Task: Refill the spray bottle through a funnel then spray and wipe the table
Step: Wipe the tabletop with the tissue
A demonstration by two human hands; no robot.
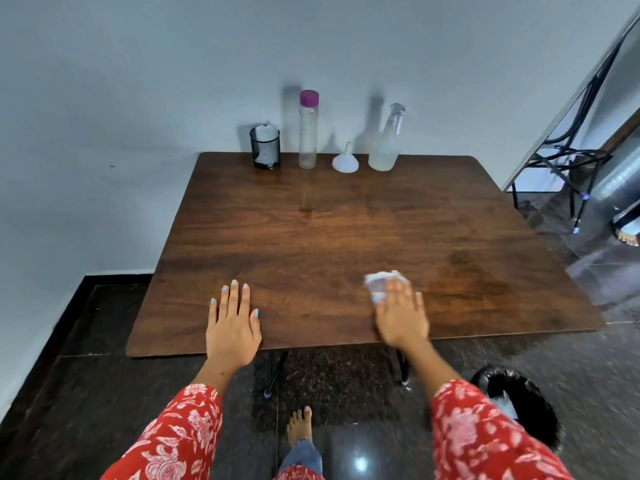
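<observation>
My right hand (400,311) presses a crumpled white tissue (380,283) flat on the brown wooden table (329,237) near its front edge; the hand is blurred. My left hand (233,322) lies flat on the table at the front left, fingers straight. At the back edge stand a clear spray bottle (386,142) with a little liquid, a white funnel (345,160) mouth down, and a tall clear bottle (308,129) with a purple cap. A darker damp patch shows on the table's right side.
A black mesh cup (265,147) holding white tissues stands at the back left of the table. A bin with a black liner (519,400) sits on the floor at the lower right. A metal frame (571,161) stands to the right. The wall is close behind.
</observation>
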